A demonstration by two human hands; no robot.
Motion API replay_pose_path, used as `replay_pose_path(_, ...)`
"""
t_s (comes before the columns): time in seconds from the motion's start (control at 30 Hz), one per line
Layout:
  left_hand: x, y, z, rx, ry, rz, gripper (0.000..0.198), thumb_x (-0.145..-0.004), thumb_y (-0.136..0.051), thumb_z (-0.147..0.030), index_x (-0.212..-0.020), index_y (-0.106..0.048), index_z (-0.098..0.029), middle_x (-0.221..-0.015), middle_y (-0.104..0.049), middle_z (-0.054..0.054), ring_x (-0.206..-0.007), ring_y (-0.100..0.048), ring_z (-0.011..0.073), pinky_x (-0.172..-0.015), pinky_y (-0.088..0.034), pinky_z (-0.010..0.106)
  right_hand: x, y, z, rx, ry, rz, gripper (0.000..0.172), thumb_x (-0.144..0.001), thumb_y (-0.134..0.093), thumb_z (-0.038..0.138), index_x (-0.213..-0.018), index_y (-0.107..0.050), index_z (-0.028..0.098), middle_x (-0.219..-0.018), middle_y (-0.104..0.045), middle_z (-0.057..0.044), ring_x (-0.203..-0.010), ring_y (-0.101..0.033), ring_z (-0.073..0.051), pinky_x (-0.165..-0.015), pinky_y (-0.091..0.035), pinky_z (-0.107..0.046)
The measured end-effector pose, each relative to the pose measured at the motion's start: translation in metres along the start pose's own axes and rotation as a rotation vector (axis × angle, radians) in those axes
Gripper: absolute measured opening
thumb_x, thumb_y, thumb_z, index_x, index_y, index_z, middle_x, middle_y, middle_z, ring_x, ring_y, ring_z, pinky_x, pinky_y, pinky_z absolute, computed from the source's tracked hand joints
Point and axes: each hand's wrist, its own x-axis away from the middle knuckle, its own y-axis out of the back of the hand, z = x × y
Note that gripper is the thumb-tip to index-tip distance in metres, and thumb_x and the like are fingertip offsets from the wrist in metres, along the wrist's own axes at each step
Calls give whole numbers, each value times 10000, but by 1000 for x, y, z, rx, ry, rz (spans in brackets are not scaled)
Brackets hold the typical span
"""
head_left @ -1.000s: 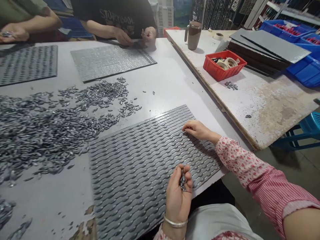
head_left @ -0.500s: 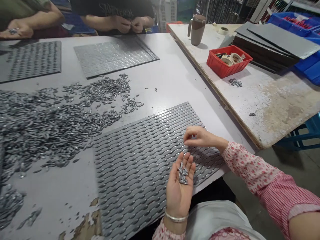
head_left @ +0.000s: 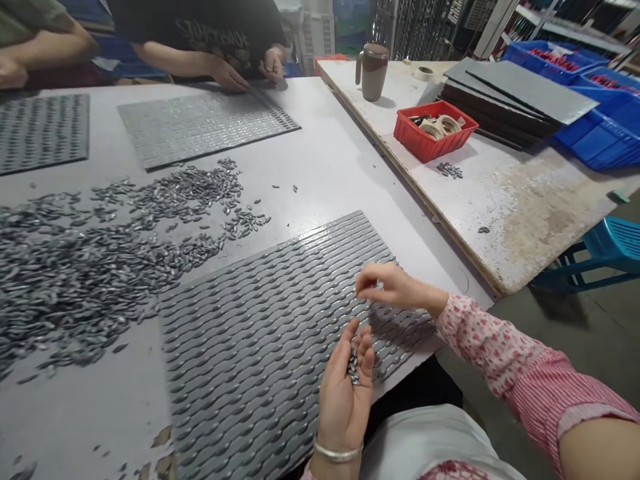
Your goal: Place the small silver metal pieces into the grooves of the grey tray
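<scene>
My left hand [head_left: 345,390] is palm up near the table's front edge, fingers curled round several small grey oval metal pieces [head_left: 353,367]. My right hand [head_left: 387,287] hovers just above the right part of the grey ridged tray [head_left: 260,333], thumb and fingers pinched together; what they hold is too small to make out. The tray lies flat in front of me, its rows of oval pockets filled with grey pieces.
A large loose heap of metal pieces [head_left: 90,260] spreads over the table's left. Two more trays [head_left: 200,123] [head_left: 40,130] lie at the far side, where other people's hands work. On the right bench stand a red bin [head_left: 433,137], a brown mug [head_left: 373,70], stacked dark sheets [head_left: 510,100] and blue crates.
My right hand lifted off the tray's right side and moved toward my left hand, pinching. My left hand opened flat to show the pieces, then curled again.
</scene>
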Motion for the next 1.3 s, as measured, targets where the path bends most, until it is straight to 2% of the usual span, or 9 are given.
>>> replay_pose_path(0.1, 1, 2, -2, 27, 104, 65, 215, -912, -419, -161, -965, -623, -121, -669, -542, -7, -393, -420, -8, -349, -364, 75, -9, 18, -34, 163, -187, -168, 83, -818, -557, 67, -800, -587, 142, -763, -591, -2, -711, -512, -120, -673, -392, -226)
replay_pose_path(0.17, 0, 2, -1, 69, 114, 103, 204, -912, -429, -200, -858, -613, -130, -592, -454, -45, -346, -333, -8, -307, -309, 97, -13, 25, -53, 288, -258, -177, 108, -792, -566, 44, -772, -604, 144, -742, -600, 0, -726, -508, -129, -690, -375, -233)
replay_pose_path(0.37, -3, 1, 4, 23, 45, -52, 238, -876, -430, -74, -1030, -611, -94, -953, -639, 117, -779, -644, 121, -680, -563, 232, -19, 23, -70, 481, -279, -116, 100, -811, -554, 98, -744, -597, 160, -752, -616, -7, -755, -490, -154, -702, -350, -248)
replay_pose_path(0.57, 0, -2, 5, -17, 23, -47, 196, -849, -477, -51, -951, -628, -122, -868, -673, 85, -678, -645, 100, -591, -556, 195, -22, 21, -73, 557, -233, -163, 129, -774, -528, 35, -719, -555, 149, -724, -590, -12, -687, -468, -144, -767, -359, -274)
replay_pose_path(0.73, -3, 2, 9, -16, -10, 3, 145, -838, -513, -68, -828, -648, -120, -896, -682, 77, -693, -649, 100, -582, -556, 183, -9, 14, -43, 309, -205, -175, 78, -786, -575, 81, -739, -561, 142, -726, -570, -14, -706, -489, -142, -704, -389, -264)
replay_pose_path(0.9, -7, 4, 11, -22, -80, -17, 161, -837, -528, -82, -867, -682, -122, -929, -687, 70, -730, -643, 92, -658, -558, 183, 15, 1, 9, -204, 34, 236, 119, -872, -592, 264, -898, -590, 148, -834, -598, -16, -754, -540, -118, -698, -438, -239)
replay_pose_path(1.07, -6, -1, 10, -13, -97, 105, 236, -879, -479, -160, -1008, -675, -132, -1198, -615, 115, -1074, -583, 192, -840, -538, 279, 23, -6, 29, 28, 127, 178, 186, -854, -629, 310, -961, -612, 159, -871, -566, -41, -843, -488, -156, -805, -413, -307)
replay_pose_path(1.2, -4, -2, 10, 31, -74, 107, 278, -887, -435, -140, -1018, -680, -135, -1234, -598, 109, -1104, -567, 197, -903, -510, 318, 25, -9, 31, 256, 163, 234, 166, -868, -601, 295, -981, -628, 176, -957, -533, -73, -876, -452, -185, -805, -402, -329)
replay_pose_path(1.3, -2, -1, 11, 48, -72, 97, 291, -882, -422, -123, -1002, -686, -126, -1235, -597, 115, -1130, -551, 204, -944, -484, 338, 27, -10, 28, 249, 166, 250, 114, -889, -565, 261, -916, -626, 169, -971, -533, -77, -895, -453, -184, -810, -402, -323)
